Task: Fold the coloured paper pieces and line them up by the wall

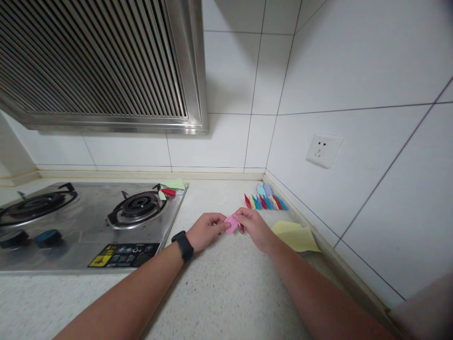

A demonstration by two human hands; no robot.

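Note:
A small pink piece of folded paper (231,225) is pinched between both hands, just above the speckled countertop (219,293). My left hand (208,231) grips its left side between thumb and fingers; a black watch (183,246) is on that wrist. On the paper's right edge, the fingers of my right hand (253,226) are closed. Beyond the hands stands a row of several folded paper pieces (265,202) in red, yellow, blue and purple. Light blue and lilac pieces (264,190) lie behind that row. Partly behind my right forearm rests yellow paper (295,235).
A steel gas hob (92,236) with two burners takes up the left side. Green paper (174,183) and a red folded piece (168,192) lie at its back right corner. Overhead hangs a range hood (196,71). The right wall carries a socket (323,150).

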